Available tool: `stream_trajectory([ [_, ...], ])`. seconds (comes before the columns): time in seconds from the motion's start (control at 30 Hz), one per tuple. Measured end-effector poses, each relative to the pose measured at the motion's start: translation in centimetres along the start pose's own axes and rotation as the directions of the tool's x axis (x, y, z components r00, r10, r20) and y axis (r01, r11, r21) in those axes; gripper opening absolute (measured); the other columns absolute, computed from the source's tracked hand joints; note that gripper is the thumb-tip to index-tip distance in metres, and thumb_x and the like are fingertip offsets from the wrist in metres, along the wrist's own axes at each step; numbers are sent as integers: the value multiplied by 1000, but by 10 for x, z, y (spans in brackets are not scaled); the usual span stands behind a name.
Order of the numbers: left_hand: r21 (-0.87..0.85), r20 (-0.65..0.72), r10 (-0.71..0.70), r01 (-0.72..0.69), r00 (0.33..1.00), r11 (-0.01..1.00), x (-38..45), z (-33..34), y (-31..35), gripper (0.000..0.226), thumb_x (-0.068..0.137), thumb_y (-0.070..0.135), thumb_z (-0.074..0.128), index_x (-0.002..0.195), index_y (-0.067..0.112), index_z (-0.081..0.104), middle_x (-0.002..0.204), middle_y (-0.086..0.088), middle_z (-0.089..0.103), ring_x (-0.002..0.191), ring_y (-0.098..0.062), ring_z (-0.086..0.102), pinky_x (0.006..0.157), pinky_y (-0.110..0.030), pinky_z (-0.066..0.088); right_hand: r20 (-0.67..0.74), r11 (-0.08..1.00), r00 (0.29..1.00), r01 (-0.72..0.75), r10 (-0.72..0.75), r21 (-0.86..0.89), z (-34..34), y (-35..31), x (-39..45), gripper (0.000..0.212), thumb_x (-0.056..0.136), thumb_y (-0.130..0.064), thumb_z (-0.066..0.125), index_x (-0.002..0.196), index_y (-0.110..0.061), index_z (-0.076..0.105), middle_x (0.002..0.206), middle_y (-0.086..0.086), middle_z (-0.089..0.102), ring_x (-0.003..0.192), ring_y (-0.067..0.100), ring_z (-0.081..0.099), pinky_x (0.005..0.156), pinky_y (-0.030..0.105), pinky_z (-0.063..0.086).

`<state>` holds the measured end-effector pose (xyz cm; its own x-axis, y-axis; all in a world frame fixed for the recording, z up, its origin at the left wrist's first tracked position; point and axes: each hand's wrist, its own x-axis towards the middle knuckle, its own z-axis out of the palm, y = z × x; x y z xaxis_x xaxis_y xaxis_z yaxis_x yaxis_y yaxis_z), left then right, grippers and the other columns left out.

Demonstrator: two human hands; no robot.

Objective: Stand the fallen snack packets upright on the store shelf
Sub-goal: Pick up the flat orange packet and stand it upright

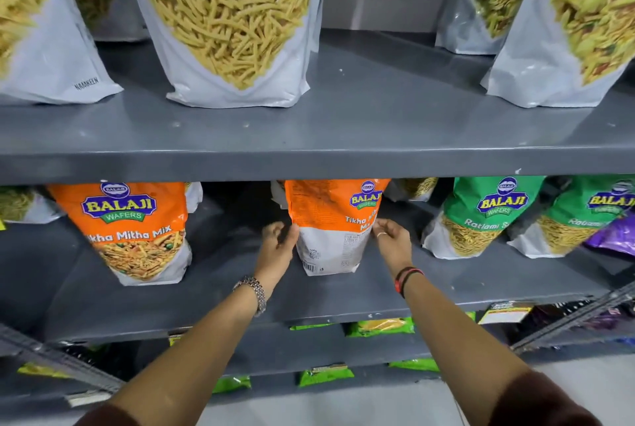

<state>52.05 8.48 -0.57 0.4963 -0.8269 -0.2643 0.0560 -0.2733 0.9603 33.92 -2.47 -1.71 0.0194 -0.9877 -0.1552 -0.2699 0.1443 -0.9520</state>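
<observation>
An orange and white Tikha Mitha Mix packet (335, 229) stands upright on the middle grey shelf (343, 295), turned so its back and right side show. My left hand (278, 243) touches its left edge with fingers curled. At its right edge my right hand (391, 238) pinches the packet's side. A second orange packet (132, 229) of the same kind stands upright to the left, front facing me.
Two green Ratlami packets (481, 216) stand to the right, with a purple packet (615, 236) at the far right edge. Large white sev packets (233, 23) line the upper shelf (378, 109). Small green packets (379, 326) lie on lower shelves.
</observation>
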Motion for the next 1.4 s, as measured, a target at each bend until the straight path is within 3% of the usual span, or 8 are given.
stream_trajectory([
  [0.13, 24, 174, -228, 228, 958, 973, -26, 14, -19, 68, 89, 42, 48, 141, 14, 15, 130, -1, 47, 123, -21, 47, 100, -38, 45, 31, 999, 999, -10, 9, 42, -2, 2, 2, 17, 89, -12, 48, 85, -11, 64, 93, 8, 66, 87, 20, 57, 92, 41, 47],
  [0.43, 30, 158, -183, 181, 970, 983, 10, 45, -16, 63, 84, 63, 32, 131, 21, 40, 132, 5, 48, 126, -20, 46, 108, -44, 37, 132, 990, 990, 59, -43, -127, -16, 21, -37, 36, 85, -4, 40, 59, -22, 57, 73, 10, 67, 72, 26, 62, 76, 37, 49],
  [0.67, -52, 212, -241, 257, 947, 965, 44, 62, 7, 39, 95, 40, 31, 72, 21, 56, 83, -4, 61, 97, -23, 52, 92, -38, 41, 233, 997, 969, 76, -76, 8, 14, 24, -70, 30, 92, -12, 46, 67, -21, 61, 72, 1, 70, 79, 27, 71, 83, 35, 55],
  [0.87, 28, 29, -160, 159, 987, 987, 28, 38, -1, 38, 95, 38, 35, 92, 11, 62, 105, -8, 63, 93, -25, 60, 77, -28, 45, 220, 997, 972, 69, -77, 44, 8, 31, -62, 27, 93, -12, 44, 76, -18, 65, 68, 1, 70, 74, 28, 71, 84, 48, 56],
  [0.93, -30, -60, -173, 172, 983, 985, 19, 28, -17, 37, 93, 36, 43, 112, 8, 59, 126, -14, 58, 114, -32, 55, 95, -38, 46, 129, 997, 990, 60, -65, 42, -3, 32, -50, 27, 92, -13, 45, 74, -20, 63, 64, 0, 69, 70, 27, 69, 85, 52, 55],
  [1.07, -34, -8, -136, 135, 991, 990, -19, 22, -45, 37, 93, 27, 44, 128, 15, 51, 141, -8, 49, 127, -26, 48, 111, -45, 35, 50, 989, 999, -20, 12, 143, -9, 8, -15, 26, 94, -31, 43, 83, -17, 62, 95, 17, 69, 84, 25, 62, 93, 46, 50],
  [1.2, -58, 193, -136, 150, 972, 987, -50, 34, -42, 45, 94, 34, 41, 137, 20, 39, 144, -1, 44, 122, -14, 45, 109, -35, 36, 257, 969, 955, -195, 151, 154, 7, -27, 19, 63, 91, -56, 22, 126, -12, 52, 134, 12, 54, 121, 29, 51, 101, 42, 38],
  [1.4, -67, 277, -160, 185, 947, 980, -63, 46, -20, 49, 93, 52, 17, 134, 33, 36, 148, 2, 37, 133, -13, 36, 114, -37, 25, 490, 953, 857, -265, 162, 147, 20, -33, 15, 89, 80, -69, -4, 134, -18, 45, 138, 10, 52, 130, 27, 45, 117, 45, 25],
])
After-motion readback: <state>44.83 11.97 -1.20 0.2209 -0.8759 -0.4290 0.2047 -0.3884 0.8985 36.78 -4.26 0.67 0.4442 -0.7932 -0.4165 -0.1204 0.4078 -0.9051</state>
